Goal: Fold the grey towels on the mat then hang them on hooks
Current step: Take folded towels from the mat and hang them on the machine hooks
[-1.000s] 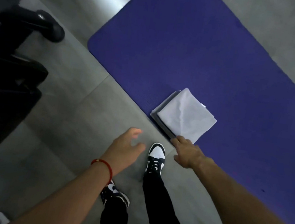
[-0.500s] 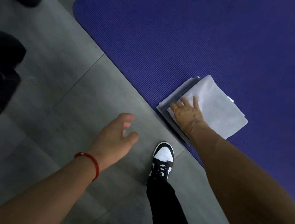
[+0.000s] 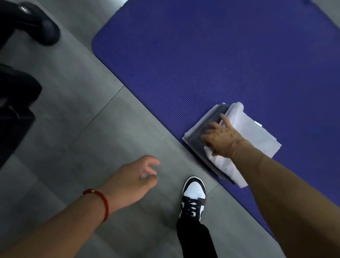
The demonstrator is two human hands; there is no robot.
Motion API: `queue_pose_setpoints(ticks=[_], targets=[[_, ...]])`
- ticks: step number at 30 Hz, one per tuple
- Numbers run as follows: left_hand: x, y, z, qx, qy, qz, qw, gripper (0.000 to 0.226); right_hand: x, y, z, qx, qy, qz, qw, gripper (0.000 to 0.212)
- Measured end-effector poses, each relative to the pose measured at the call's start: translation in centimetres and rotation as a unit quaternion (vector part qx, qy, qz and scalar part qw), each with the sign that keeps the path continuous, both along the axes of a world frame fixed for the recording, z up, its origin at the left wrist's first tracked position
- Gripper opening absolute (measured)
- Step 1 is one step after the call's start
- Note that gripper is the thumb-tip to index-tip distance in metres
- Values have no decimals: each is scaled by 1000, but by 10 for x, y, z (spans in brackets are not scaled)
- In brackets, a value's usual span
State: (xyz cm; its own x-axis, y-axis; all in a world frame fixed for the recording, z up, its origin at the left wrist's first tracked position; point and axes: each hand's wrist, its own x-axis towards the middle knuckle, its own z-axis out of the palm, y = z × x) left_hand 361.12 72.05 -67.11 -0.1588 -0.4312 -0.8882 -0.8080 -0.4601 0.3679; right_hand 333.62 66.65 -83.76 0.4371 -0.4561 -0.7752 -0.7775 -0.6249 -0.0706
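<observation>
A small stack of folded grey towels [image 3: 197, 132] lies at the near edge of the purple mat [image 3: 219, 48]. My right hand [image 3: 222, 136] reaches down onto the stack and grips the pale top towel [image 3: 257, 139]. That towel's left edge is bunched and lifted, showing a darker layer underneath. My left hand [image 3: 133, 180], with a red cord on its wrist, hovers over the grey floor left of the stack. Its fingers are loosely curled and hold nothing.
My foot in a black-and-white shoe [image 3: 193, 195] stands on the grey tiled floor just short of the mat's edge. A black wheeled chair base [image 3: 7, 84] with a caster [image 3: 45, 28] fills the left side. No hooks are in view.
My right hand went from the floor beside the stack onto it, then gathered the top towel, whose edge now curls up. The left hand stayed hovering over the floor.
</observation>
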Motion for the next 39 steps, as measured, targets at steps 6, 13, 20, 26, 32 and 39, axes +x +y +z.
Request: queue_pose_setpoints(ticks=[6,13,20,26,32,39], targets=[[9,37,66,-39,41,-4,998,22,-15,44,138,-51,-150,-73,985,30],[43,94,271,-229,94,-80,966,63,104,140,414,-75,-449,-282,845,32],[218,201,455,-375,48,76,923,51,302,219,596,-64,-570,-302,762,31],[353,319,543,-470,66,278,835,50,464,285,676,-93,-653,-175,731,24],[436,408,563,-493,84,398,769,56,576,331,710,10,-652,-55,756,15],[492,443,575,-433,173,564,682,29,662,330,721,181,-645,-11,743,8]])
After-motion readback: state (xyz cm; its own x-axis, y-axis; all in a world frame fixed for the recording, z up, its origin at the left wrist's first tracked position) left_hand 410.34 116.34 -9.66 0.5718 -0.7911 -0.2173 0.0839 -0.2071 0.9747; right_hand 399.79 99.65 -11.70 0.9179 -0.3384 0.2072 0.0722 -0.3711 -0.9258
